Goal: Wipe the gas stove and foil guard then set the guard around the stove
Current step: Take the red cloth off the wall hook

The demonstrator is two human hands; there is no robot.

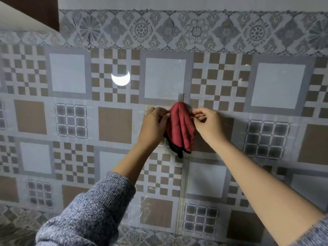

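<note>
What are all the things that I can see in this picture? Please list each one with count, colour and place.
cloth: one, red with a dark edge, hanging at the centre against the wall, apparently from a small grey hook
tiled wall: one, grey, white and brown squares with a floral band on top, filling the view
light reflection: one, white crescent, upper centre-left of the wall
dark panel: one, brown, top left corner
stove and foil guard: not in view
sleeves: two, grey knit, bottom corners
left hand: one, its fingers on the cloth's left edge
right hand: one, its fingers pinching the cloth's right edge
</note>
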